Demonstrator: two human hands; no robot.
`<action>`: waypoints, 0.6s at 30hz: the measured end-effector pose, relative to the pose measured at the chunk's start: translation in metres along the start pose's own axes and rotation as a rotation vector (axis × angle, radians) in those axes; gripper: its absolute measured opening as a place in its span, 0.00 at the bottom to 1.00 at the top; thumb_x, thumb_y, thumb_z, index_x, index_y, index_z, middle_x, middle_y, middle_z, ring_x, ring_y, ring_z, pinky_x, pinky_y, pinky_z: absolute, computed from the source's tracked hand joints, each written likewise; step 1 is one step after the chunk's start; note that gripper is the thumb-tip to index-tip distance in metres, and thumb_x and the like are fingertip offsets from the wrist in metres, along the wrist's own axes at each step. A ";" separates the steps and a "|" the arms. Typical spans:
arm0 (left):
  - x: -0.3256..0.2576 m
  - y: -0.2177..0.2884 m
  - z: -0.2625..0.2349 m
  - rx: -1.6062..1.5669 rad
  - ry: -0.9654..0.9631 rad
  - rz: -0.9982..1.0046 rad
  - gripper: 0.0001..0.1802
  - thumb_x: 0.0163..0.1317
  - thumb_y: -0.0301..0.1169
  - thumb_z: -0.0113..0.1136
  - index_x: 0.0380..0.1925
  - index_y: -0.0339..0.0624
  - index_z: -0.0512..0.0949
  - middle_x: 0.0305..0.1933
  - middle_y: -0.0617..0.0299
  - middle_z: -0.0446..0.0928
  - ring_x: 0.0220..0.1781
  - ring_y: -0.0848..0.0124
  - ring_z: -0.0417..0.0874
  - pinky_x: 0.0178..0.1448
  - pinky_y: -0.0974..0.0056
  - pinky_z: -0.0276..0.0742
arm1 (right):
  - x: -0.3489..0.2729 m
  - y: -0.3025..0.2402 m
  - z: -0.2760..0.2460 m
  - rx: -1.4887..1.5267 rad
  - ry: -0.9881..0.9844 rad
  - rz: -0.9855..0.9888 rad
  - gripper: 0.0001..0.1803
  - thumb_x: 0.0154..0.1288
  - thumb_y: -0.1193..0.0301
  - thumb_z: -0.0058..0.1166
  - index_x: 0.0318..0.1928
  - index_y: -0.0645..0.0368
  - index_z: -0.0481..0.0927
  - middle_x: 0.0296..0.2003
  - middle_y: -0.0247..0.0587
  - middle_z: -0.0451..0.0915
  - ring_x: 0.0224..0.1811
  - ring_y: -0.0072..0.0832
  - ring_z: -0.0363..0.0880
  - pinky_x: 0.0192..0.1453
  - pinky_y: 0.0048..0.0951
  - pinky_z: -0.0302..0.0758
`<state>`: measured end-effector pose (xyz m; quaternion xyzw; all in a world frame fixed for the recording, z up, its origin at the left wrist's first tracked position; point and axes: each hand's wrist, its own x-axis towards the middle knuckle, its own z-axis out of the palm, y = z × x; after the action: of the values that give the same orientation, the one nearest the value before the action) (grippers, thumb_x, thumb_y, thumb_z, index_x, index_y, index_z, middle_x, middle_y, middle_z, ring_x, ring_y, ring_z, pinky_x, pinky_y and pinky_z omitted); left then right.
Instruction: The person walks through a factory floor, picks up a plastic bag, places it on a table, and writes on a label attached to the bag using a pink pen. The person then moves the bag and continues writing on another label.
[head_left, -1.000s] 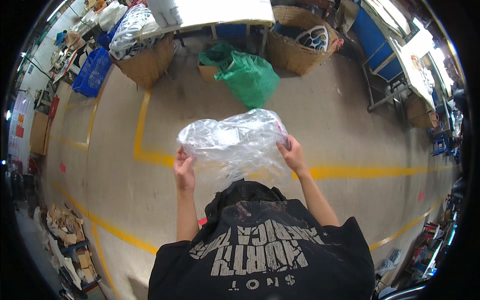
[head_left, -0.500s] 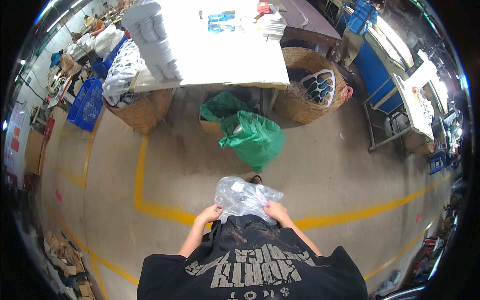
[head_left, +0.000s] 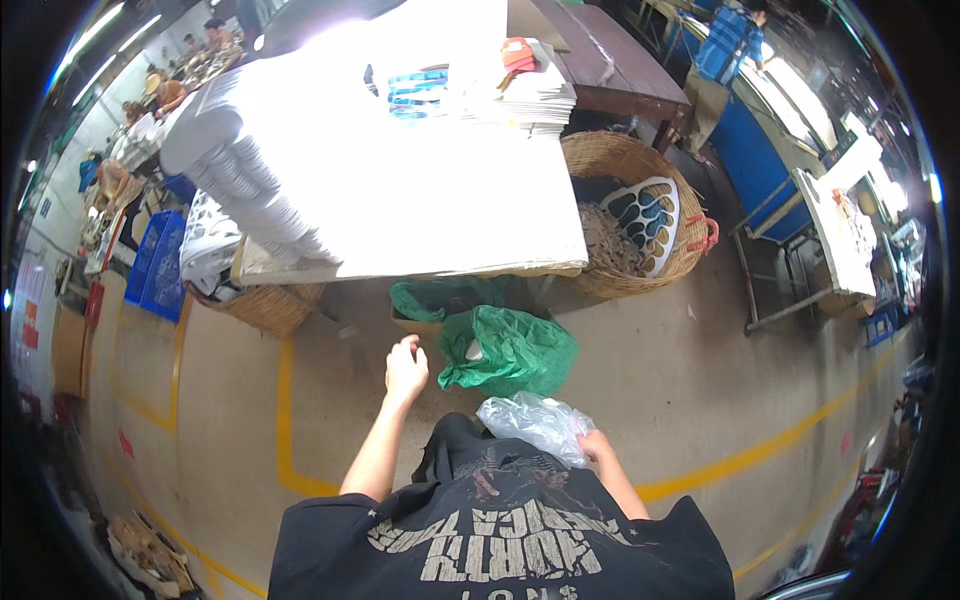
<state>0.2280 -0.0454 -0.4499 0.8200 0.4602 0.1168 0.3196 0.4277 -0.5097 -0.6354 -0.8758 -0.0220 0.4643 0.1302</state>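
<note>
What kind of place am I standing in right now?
Probably a small factory or workshop: white pieces are stacked on a big table, a large wicker basket holds cut-out material, and yellow floor lines mark out areas. What it makes, I can't tell.

Sack before table, basket right

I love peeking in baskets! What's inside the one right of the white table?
The basket shows greyish scraps and a white piece with cut-out holes. Whatever lies beneath them is covered, so I can't tell.
</note>
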 end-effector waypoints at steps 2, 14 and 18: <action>0.055 0.012 0.000 0.017 0.078 0.092 0.20 0.73 0.38 0.57 0.61 0.44 0.77 0.56 0.47 0.81 0.58 0.48 0.80 0.65 0.46 0.77 | 0.000 -0.013 -0.003 0.034 0.084 -0.104 0.28 0.69 0.52 0.59 0.48 0.71 0.84 0.32 0.58 0.87 0.32 0.45 0.89 0.34 0.47 0.83; 0.369 0.074 0.065 0.416 0.141 0.250 0.44 0.66 0.53 0.66 0.76 0.45 0.64 0.70 0.32 0.68 0.69 0.41 0.73 0.68 0.41 0.77 | -0.127 -0.017 0.053 0.799 0.220 0.348 0.24 0.72 0.56 0.59 0.52 0.69 0.83 0.30 0.48 0.85 0.27 0.36 0.84 0.29 0.42 0.77; 0.373 0.110 0.061 0.527 0.030 0.135 0.38 0.65 0.41 0.66 0.74 0.49 0.65 0.63 0.32 0.70 0.62 0.33 0.77 0.60 0.38 0.81 | -0.155 0.025 0.104 1.158 0.397 0.449 0.18 0.73 0.61 0.60 0.48 0.65 0.84 0.31 0.42 0.83 0.26 0.31 0.80 0.27 0.41 0.73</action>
<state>0.5370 0.1975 -0.4656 0.9019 0.4238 0.0262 0.0797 0.2526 -0.5364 -0.5725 -0.7163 0.4399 0.2462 0.4825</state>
